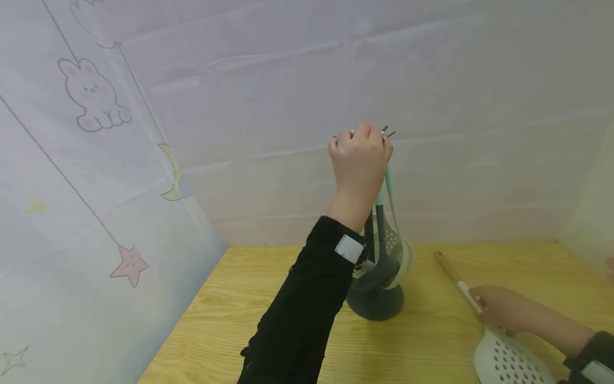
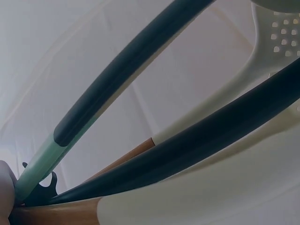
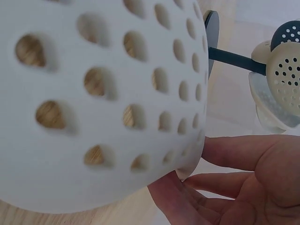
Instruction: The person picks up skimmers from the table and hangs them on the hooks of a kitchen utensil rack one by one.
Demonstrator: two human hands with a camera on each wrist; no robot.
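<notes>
On the wooden worktop [image 1: 230, 320], the left hand [image 1: 360, 160] clenches the top of a utensil stand [image 1: 376, 304], hiding its hooks. Spoons and ladles [image 1: 390, 245] hang there, partly behind the sleeve. At the frame's right edge, the right hand [image 1: 499, 309] grasps a white perforated skimmer [image 1: 508, 362], whose bowl is cut off.

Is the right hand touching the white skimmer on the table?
Touching. Head view shows the right hand over the white skimmer at its handle; right wrist view shows fingers against its bowl.
</notes>
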